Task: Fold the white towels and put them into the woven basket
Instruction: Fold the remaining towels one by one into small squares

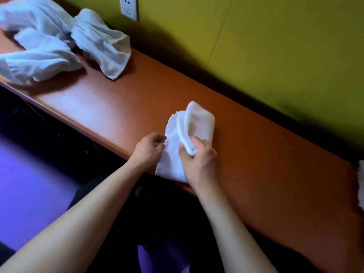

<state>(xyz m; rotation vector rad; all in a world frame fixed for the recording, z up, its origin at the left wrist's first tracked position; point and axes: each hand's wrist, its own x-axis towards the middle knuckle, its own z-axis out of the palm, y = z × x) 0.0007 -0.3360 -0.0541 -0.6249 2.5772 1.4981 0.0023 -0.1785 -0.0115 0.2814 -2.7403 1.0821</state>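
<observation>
At the near edge of the long orange-brown wooden table [256, 154], a small white cotton towel [189, 131] lay partly folded, its near end hanging just over the table's edge and its upper layer doubled back into a soft roll. The right hand [199, 160] gripped that rolled fold, thumb and fingers curled round the cloth. The left hand [149, 148] was at the towel's left edge with its fingers curled in, pinching the hem between thumb and fingertips. Both bare forearms reached in from the bottom of the view.

Farther along the table to the left, well apart from the hands, a heap of crumpled white towels [49, 42] sprawled unfolded, one of them trailing toward the middle of the tabletop. At the far right edge of the view, a scrap of another white cloth [361, 184] showed on the table, cut off by the frame. Behind the table rose a yellow-green wall [275, 46] bearing a white electrical socket plate [128, 7]. Below the table's left side lay a purple floor [29, 184]. The woven basket did not show in this view.
</observation>
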